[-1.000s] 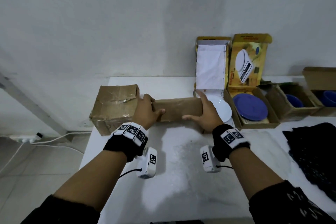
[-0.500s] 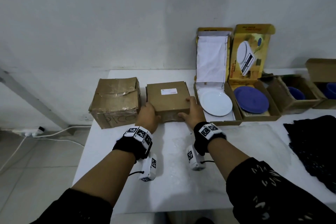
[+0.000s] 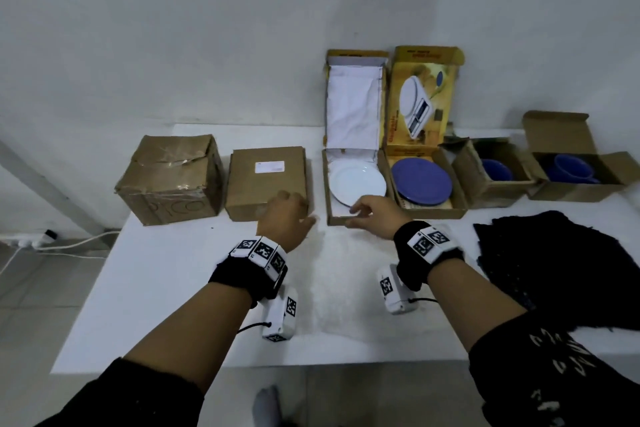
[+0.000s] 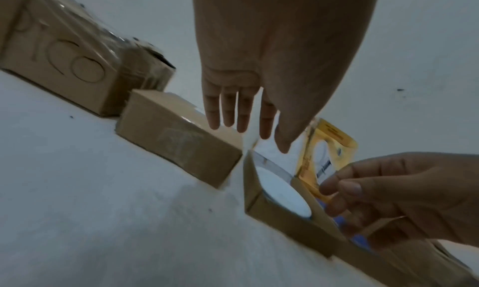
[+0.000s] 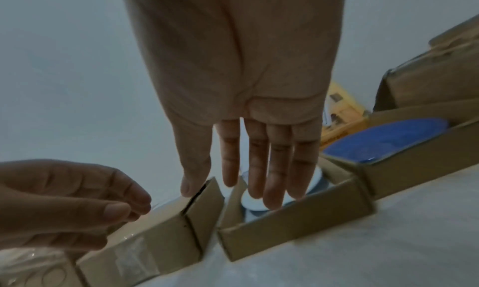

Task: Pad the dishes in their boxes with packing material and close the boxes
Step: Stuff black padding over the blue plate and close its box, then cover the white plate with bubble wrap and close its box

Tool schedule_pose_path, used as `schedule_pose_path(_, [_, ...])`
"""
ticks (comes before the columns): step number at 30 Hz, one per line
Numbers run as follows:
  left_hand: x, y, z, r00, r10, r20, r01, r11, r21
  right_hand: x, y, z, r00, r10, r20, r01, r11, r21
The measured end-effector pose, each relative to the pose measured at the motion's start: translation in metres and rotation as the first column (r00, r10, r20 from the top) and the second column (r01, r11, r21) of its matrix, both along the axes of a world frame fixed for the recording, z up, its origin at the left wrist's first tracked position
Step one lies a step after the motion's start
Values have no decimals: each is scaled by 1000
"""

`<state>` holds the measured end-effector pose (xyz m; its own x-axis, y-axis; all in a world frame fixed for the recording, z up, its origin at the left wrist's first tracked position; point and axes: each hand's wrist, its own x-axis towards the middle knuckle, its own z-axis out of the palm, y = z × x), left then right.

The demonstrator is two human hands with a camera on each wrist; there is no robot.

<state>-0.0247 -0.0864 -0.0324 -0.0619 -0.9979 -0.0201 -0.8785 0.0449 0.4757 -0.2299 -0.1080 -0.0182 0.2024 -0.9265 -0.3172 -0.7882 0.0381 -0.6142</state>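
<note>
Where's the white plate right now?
In the head view the white plate lies in an open box right of centre, between the closed brown box and the blue plate, just beyond the right hand.

Head camera looks down and forward across the bench (image 3: 166, 288) toward the wall. Both wrist cameras sit low and close beneath the palms, sharing the white plate's open box (image 4: 279, 226) (image 5: 293, 232) at the bench's far edge.
</note>
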Motion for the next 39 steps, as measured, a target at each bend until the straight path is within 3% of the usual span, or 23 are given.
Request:
schedule_pose_path(4, [-55, 26, -14, 989, -141, 34, 135, 980, 149, -56, 38, -12, 970, 40, -239, -19, 996, 89])
schedule_pose_path(7, [-83, 39, -26, 975, -193, 114, 166, 962, 217, -77, 69, -33, 940, 49, -338, -11, 994, 113])
schedule_pose_path(14, [-110, 47, -52, 943, -222, 247, 147, 946, 289, -86, 97, -71, 957, -7, -291, -13, 998, -65])
schedule_pose_path(18, [-114, 43, -57, 940, -212, 268, 142, 956, 257, -88, 100, -81, 970, -46, -238, 16, 992, -126])
schedule_pose_path(21, [-115, 40, -54, 966, -193, 170, 152, 962, 229, -91, 98, -77, 980, -120, -160, 89, 978, -189])
schedule_pose_path(24, [-114, 34, -43, 983, -146, -111, 171, 950, 261, -92, 92, -67, 975, -220, -2, 212, 941, -262])
schedule_pose_path(27, [-113, 29, -21, 908, -118, -403, 222, 950, 222, -85, 85, -49, 960, -235, 151, 261, 947, -186])
schedule_pose_path(29, [-112, 22, -5, 842, -152, -518, 266, 952, 153, -77, 77, -33, 936, -240, 258, 265, 962, -66])
schedule_pose_path(32, [-108, 11, 11, 758, -237, -608, 313, 950, 19, -67, 61, -8, 913, -214, 347, 239, 971, -31])
schedule_pose_path(34, [-100, 4, 19, 762, -246, -599, 263, 963, -60, -62, 47, 10, 886, -167, 432, 206, 978, -44])
schedule_pose_path(36, [-87, -4, 26, 788, -173, -591, 212, 977, -3, -58, 36, 30, 869, -102, 484, 147, 988, -56])
schedule_pose_path(39, [-70, -18, 34, 765, -99, -637, 278, 942, 187, -51, 20, 56, 859, -110, 501, 172, 982, -80])
